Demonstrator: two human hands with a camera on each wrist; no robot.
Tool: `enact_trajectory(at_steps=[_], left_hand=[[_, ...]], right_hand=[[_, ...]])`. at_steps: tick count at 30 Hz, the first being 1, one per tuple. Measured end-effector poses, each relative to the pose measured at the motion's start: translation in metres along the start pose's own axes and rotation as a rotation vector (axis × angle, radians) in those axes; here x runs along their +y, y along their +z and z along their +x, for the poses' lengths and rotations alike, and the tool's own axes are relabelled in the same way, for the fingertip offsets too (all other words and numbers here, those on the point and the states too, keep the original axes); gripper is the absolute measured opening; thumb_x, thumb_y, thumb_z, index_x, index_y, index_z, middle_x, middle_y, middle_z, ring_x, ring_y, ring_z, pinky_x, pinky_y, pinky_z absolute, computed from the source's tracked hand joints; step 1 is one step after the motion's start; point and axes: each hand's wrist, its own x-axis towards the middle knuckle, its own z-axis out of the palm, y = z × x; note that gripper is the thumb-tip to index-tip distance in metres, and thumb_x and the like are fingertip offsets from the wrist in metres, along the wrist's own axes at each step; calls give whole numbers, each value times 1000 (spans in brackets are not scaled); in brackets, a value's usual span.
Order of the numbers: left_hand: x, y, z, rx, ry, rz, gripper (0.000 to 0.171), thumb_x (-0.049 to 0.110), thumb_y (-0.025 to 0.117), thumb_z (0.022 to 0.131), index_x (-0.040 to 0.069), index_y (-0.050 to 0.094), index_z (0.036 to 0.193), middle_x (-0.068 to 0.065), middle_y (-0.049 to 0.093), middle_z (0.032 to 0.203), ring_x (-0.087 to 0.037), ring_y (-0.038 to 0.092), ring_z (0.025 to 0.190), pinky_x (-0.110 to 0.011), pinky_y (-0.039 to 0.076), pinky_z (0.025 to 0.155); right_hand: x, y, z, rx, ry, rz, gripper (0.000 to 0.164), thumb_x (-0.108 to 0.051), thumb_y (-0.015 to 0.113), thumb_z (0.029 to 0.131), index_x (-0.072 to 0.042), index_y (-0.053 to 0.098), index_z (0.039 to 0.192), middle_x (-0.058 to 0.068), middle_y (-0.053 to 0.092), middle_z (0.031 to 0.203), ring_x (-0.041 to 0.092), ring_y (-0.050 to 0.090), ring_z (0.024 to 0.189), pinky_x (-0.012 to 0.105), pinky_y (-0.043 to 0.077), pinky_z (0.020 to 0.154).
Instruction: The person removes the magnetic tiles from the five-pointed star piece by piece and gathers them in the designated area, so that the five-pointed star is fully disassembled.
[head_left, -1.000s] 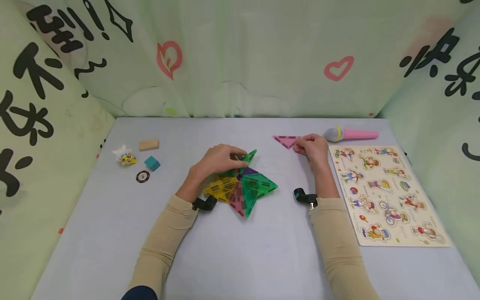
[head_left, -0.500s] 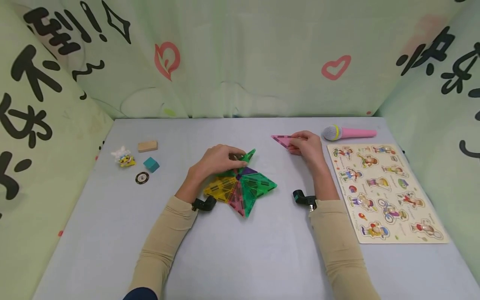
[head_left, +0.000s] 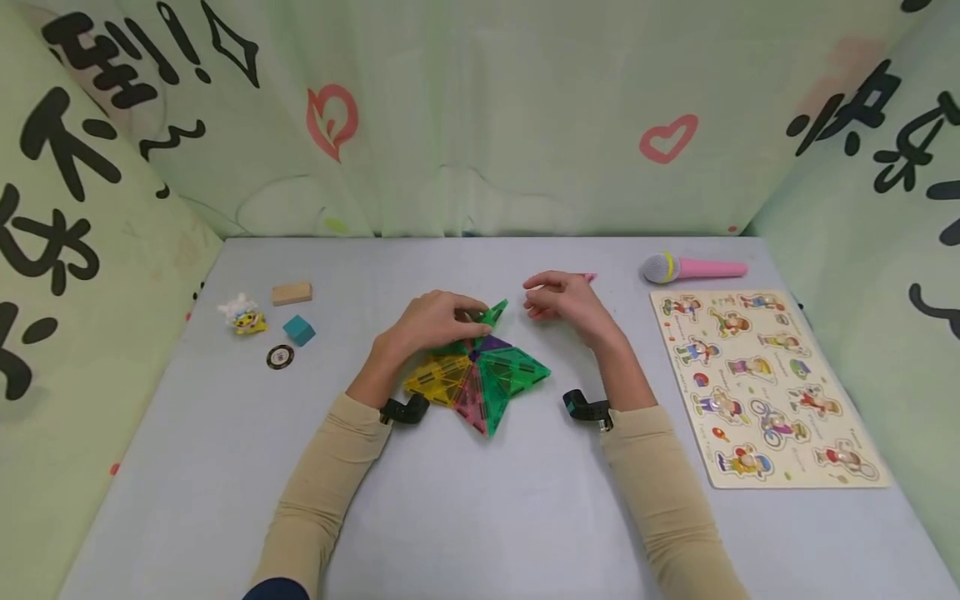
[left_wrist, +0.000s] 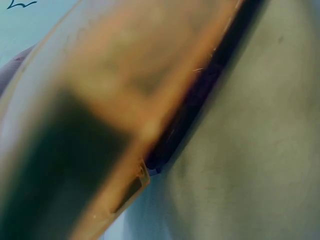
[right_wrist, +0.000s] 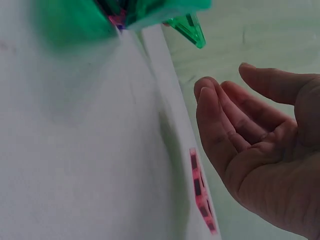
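A star-shaped build of see-through magnetic tiles (head_left: 513, 372) in green, yellow, red and purple stands mid-table in the head view. At its far side my left hand (head_left: 438, 321) grips the build near a green point, thumb and fingers on either side. The left wrist view is mostly blurred orange and dark tile close up. To the right of the build my right hand (head_left: 570, 304) hovers with loosely bent fingers, holding nothing. Behind it a pink triangular tile (right_wrist: 197, 182) lies on the table, mostly hidden in the head view.
A wooden puzzle board (head_left: 765, 387) and a pink toy microphone (head_left: 697, 267) lie at right. On the left are a wooden block (head_left: 292, 293), a teal cube (head_left: 299, 331), a round black chip (head_left: 281, 357) and a small figurine (head_left: 243, 316). Printed cloth walls surround the table.
My right hand has let go of the pink triangular tile and moved left, closer to the build. The left hand keeps its place on the build.
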Motion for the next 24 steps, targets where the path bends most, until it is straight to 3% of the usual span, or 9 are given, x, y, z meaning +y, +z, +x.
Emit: enact_trajectory(at_steps=[7, 16, 24], left_hand=[[0, 1, -1, -9, -8, 15, 53, 59, 64, 89, 28, 65, 132, 5, 72, 121, -12, 65, 102, -38, 52, 92], [1, 0, 0, -13, -9, 22, 55, 58, 64, 89, 27, 64, 133, 4, 72, 119, -13, 66, 101, -38, 52, 91], [3, -1, -2, -14, -7, 15, 55, 59, 64, 89, 26, 65, 132, 3, 72, 120, -14, 66, 101, -40, 52, 90]], right_hand=[[3, 20, 7, -130, 16, -13, 33, -18, 61, 98, 2, 61, 125, 21, 71, 99, 18, 68, 76, 29, 59, 73], [6, 30, 12, -135, 50, 86, 27, -15, 60, 98, 3, 63, 118, 6, 70, 88, 14, 68, 73, 27, 59, 72], [6, 36, 14, -118, 65, 210, 26, -14, 63, 97, 8, 62, 111, 3, 69, 76, 12, 67, 67, 25, 58, 67]])
